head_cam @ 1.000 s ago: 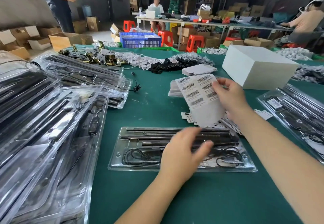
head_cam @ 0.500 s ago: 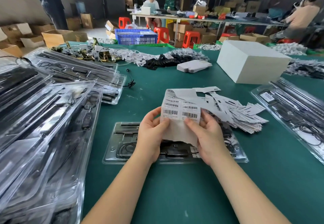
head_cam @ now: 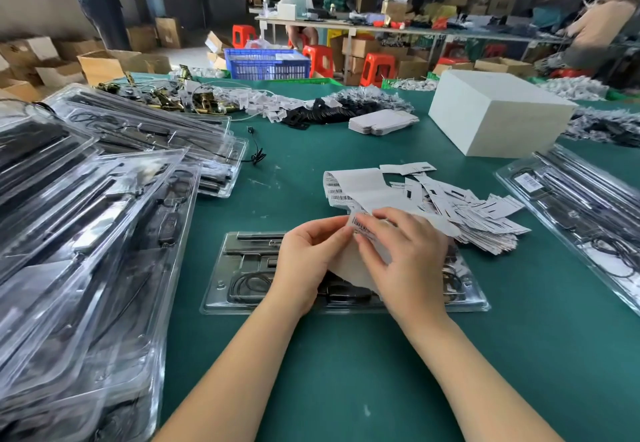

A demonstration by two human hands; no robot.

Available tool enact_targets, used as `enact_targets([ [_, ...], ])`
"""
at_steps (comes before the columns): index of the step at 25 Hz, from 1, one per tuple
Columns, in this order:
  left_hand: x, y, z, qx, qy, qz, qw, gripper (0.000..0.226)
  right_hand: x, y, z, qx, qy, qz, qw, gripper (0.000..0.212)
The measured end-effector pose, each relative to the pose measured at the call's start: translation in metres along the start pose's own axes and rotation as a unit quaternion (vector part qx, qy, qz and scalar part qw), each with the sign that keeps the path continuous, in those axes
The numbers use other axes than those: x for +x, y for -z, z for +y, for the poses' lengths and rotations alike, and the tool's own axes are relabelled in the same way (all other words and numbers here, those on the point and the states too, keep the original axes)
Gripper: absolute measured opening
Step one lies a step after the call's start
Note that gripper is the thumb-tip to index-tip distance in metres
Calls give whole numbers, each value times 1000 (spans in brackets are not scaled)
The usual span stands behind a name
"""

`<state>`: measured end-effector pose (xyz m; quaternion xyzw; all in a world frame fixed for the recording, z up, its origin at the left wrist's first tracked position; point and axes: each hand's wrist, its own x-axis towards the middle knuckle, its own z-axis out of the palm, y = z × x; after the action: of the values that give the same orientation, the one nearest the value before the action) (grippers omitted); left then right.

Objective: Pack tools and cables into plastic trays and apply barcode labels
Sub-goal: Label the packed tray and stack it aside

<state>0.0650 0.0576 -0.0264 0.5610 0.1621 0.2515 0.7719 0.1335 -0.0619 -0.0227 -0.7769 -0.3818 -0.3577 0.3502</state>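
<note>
Both hands working a barcode label sheet above a packed plastic tray on the green table

Stacked clear trays (head_cam: 86,234) are lying along the left edge of the table (head_cam: 346,389). The left hand (head_cam: 308,258) is pinching the left side of the label sheet (head_cam: 349,261), its grip closed on the paper with thumb and fingertips. The right hand (head_cam: 401,258) is pressing its fingers (head_cam: 370,234) over a barcode label (head_cam: 358,224) at the sheet's top edge; whether that grip is closing on the label cannot be told. The packed tray (head_cam: 242,268), holding dark tools and coiled cable, is lying flat directly beneath both hands. A pile of loose labels (head_cam: 485,213) is spreading just behind and right, with a white box (head_cam: 495,116) beyond
</note>
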Motion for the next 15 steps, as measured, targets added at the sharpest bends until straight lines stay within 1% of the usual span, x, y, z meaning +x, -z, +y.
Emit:
enact_targets([
  [2,0,1,0,4,3,-21,1000,19,-1,-1,-4,7,-7,-24,1000,17],
  [7,-2,3,1,2,1,-59,998,23,-2,0,1,20,-16,-21,999,15],
  [12,-3,3,1,8,-11,-51,999,28,-1,1,-2,20,-15,-19,1000,23],
  [15,-3,3,0,17,-19,-59,998,30,-1,1,0,15,-13,-16,1000,17],
])
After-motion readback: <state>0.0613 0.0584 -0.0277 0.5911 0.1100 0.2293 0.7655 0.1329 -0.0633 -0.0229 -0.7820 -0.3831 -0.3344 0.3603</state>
